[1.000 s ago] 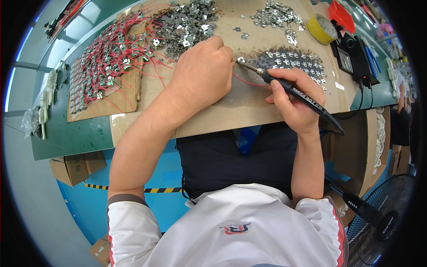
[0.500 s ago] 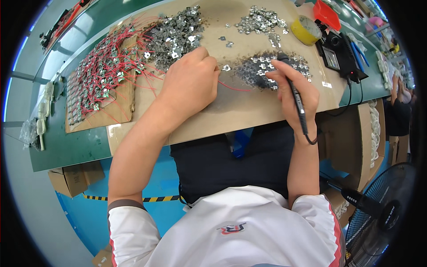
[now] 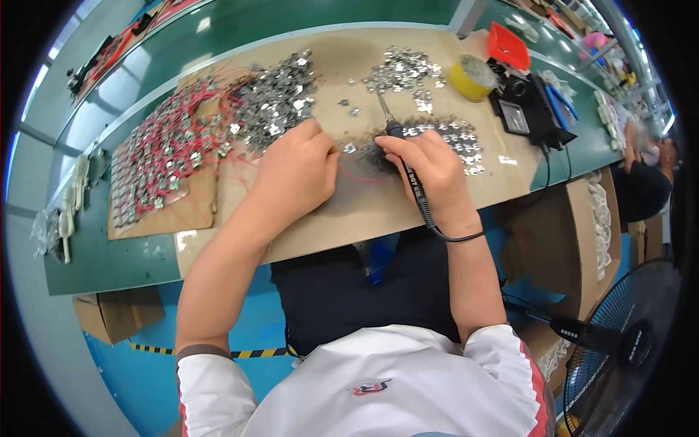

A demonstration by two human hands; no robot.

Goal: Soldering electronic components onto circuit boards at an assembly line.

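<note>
Right hand (image 3: 435,175) is wrapping snugly around a soldering iron (image 3: 416,186), tip pointing toward the far edge of the brown sheet (image 3: 349,222). Left hand (image 3: 300,173) is holding its fingertips bunched, with a red wire (image 3: 360,178) trailing out to the right; can't tell exactly what it's pinching. Open sheet is stretching from both hands to the near edge, while silver parts (image 3: 280,95) are crowding toward the far one.
</note>
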